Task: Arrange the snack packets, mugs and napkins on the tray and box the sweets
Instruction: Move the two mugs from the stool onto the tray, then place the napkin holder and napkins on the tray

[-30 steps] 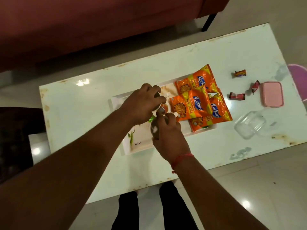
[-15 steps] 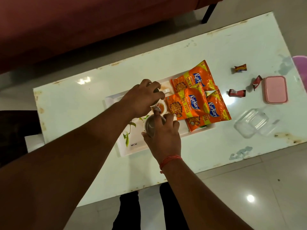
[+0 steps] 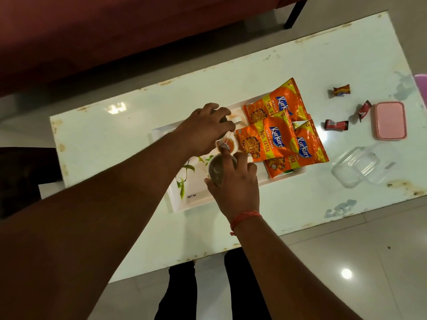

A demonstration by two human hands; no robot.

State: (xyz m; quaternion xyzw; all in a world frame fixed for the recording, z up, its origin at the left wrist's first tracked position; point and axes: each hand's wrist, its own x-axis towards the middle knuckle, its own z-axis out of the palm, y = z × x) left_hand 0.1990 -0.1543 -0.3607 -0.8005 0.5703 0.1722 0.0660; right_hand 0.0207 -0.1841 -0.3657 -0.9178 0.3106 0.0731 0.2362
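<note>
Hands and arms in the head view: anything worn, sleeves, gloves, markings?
Both forearms are bare: no sleeves and no gloves in view. The right hand has a thin red-orange thread tied round the wrist, with a short loose end hanging off. The left hand shows no band, watch or ring. Dark trousers show below the table edge.

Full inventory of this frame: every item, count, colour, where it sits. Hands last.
table: 1, white, worn edges, fills mid frame
tray: 1, white with green leaf print, centre of the table
snack packets: at least 3, orange, overlapping on the tray's right end
mugs: 2, white, on the tray; the far one mostly hidden under the left hand
sweets: 3, red wrappers, loose on the table right of the tray
lid: 1, pink, beside the sweets
clear box: 1, transparent, open, near the lid
sofa: 1, dark red, beyond the table
left hand: grips the far mug
right hand: grips the near mug's rim
</note>
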